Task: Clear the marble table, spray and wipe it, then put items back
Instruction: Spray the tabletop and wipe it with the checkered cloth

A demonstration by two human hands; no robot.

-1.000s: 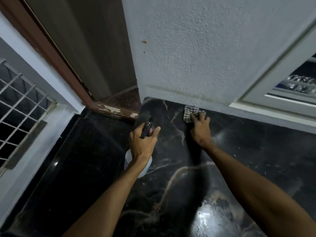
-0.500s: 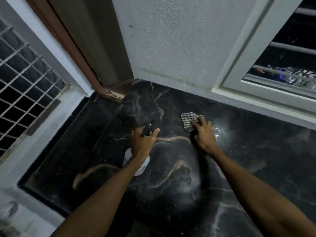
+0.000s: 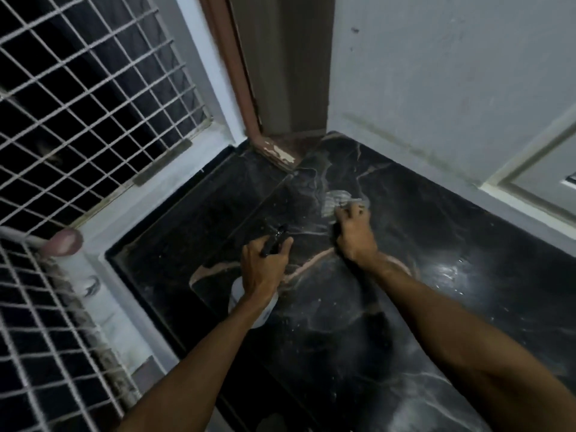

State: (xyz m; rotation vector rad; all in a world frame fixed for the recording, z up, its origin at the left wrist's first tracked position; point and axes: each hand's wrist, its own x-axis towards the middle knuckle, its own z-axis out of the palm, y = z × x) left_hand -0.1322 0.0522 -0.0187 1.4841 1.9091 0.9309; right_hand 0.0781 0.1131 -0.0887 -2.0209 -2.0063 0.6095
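Observation:
The black marble table (image 3: pixel 420 307) with pale veins fills the lower right. My left hand (image 3: pixel 263 268) is shut on a spray bottle (image 3: pixel 238 299); the bottle's white body shows below my wrist and its black trigger head sticks out above my fingers. My right hand (image 3: pixel 353 232) presses a checked cloth (image 3: pixel 335 201) flat on the marble near the back corner. The cloth is blurred. Wet patches shine on the marble to the right of my right forearm.
A white textured wall (image 3: pixel 452 88) borders the table at the back. A brown door frame (image 3: pixel 237 73) with chipped paint meets the table's back left corner. A white window grille (image 3: pixel 81 98) stands on the left, with a white ledge (image 3: pixel 103 275) beside the table.
My right hand has dragged the cloth from the back wall towards me, then left over the marble. The left hand stays on the bottle. The view has swung left.

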